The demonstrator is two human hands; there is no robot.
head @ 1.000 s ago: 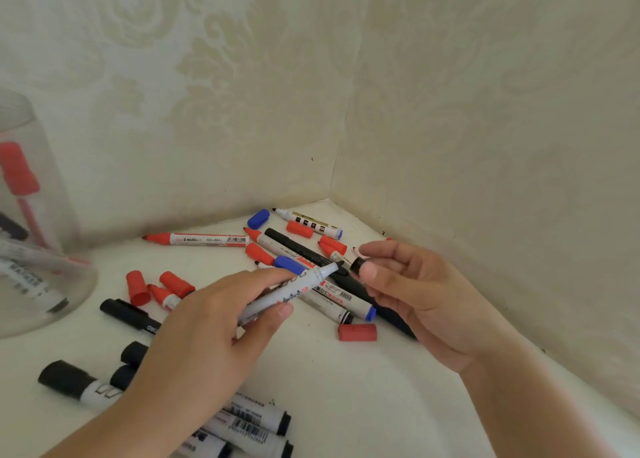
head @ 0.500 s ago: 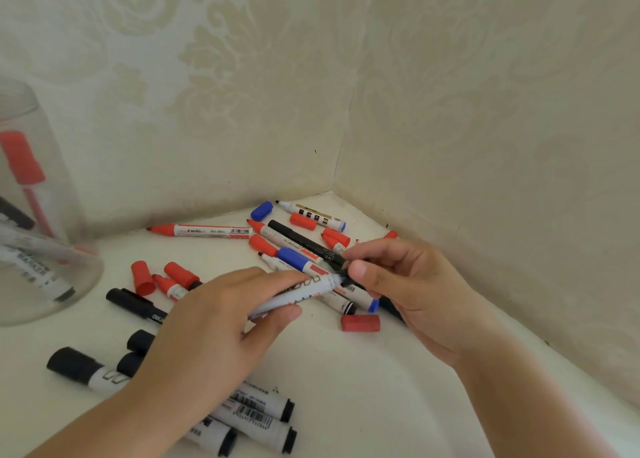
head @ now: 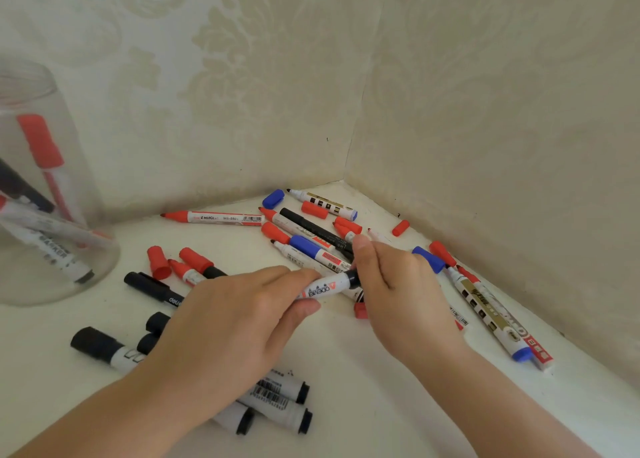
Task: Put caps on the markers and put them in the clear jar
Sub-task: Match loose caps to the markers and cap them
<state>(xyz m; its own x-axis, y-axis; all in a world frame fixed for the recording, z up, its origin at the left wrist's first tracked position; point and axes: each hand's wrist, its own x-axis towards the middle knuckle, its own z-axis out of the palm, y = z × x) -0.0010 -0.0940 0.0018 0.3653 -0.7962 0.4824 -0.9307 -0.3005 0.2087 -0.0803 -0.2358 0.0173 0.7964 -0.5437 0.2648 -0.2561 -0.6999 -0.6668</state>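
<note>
Left hand [head: 228,322] pinches our white marker [head: 323,286] | right hand [head: 398,284] grips its black cap [head: 353,278], fingertips hiding it | clear jar [head: 52,215] far left, cut off

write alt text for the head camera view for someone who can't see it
The left hand holds a white marker while the right hand pinches a black cap at its tip. Loose markers and red, blue and black caps lie scattered on a white surface in a wallpapered corner; a clear jar at left holds several markers.
</note>
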